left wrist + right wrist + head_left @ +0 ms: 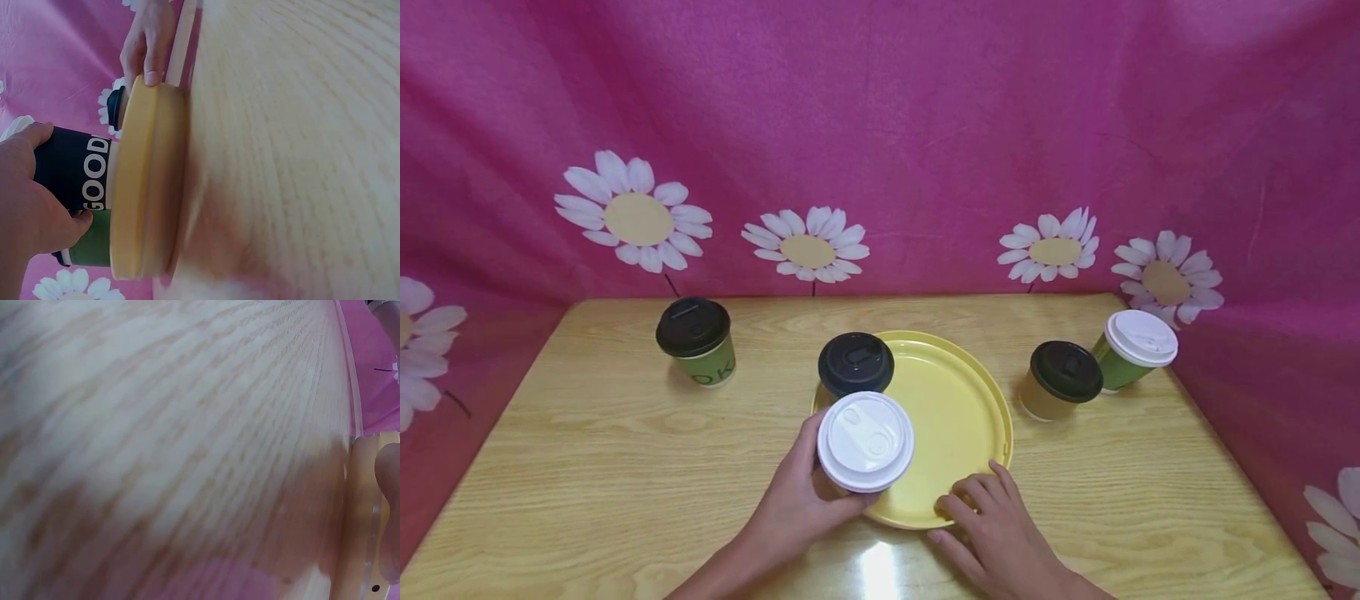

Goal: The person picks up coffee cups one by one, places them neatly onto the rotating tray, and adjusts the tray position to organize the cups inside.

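My left hand (801, 492) grips a paper coffee cup (74, 167) with a white lid and a dark sleeve lettered "GOOD". The cup is upright at the left side of a round yellow tray (951, 417); its base is at the tray's rim in the left wrist view, but I cannot tell if it touches the tray floor. Just behind it on the tray is a green cup (94, 240) with a black lid. My right hand (996, 529) holds the tray's near right rim, thumb outside and fingers bent over the edge.
A green cup with a black lid (696, 342) stands at the back left of the wooden table (625, 467). To the tray's right are a brown cup with a black lid (1060, 379) and a green cup with a white lid (1135, 350). A pink flowered cloth (880, 142) surrounds the table.
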Demonstrator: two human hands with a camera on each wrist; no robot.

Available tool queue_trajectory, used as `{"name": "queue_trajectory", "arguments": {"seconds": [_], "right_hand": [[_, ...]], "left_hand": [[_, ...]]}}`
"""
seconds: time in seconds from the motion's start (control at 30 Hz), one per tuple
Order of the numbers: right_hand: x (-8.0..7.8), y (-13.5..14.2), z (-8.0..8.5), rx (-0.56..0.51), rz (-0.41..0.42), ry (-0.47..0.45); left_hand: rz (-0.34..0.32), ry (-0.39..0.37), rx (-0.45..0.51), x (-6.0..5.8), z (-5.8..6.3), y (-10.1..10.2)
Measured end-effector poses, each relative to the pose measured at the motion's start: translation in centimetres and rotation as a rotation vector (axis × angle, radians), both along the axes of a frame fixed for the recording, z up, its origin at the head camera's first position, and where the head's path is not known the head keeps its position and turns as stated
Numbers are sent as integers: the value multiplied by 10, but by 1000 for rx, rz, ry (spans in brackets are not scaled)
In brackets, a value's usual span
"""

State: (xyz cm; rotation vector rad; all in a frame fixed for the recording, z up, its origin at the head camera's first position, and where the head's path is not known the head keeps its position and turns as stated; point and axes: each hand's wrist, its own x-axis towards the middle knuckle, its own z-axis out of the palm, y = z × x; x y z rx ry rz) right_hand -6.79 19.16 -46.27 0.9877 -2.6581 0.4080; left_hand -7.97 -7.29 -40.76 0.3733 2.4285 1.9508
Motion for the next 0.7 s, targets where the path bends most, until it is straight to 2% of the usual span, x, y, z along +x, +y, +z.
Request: {"name": "queue_trajectory", "arguments": {"seconds": [0.3,0.5,0.7], "right_hand": [[-1,0,0,-15,7,12],[0,0,1,-6,2,-2],[1,1,2,2,-16,-19]], "left_hand": [[0,-43,-54,-2,-6,3],[17,-33,-87,-4,-8,2],[30,-19,-76,-6,-11,2]]}}
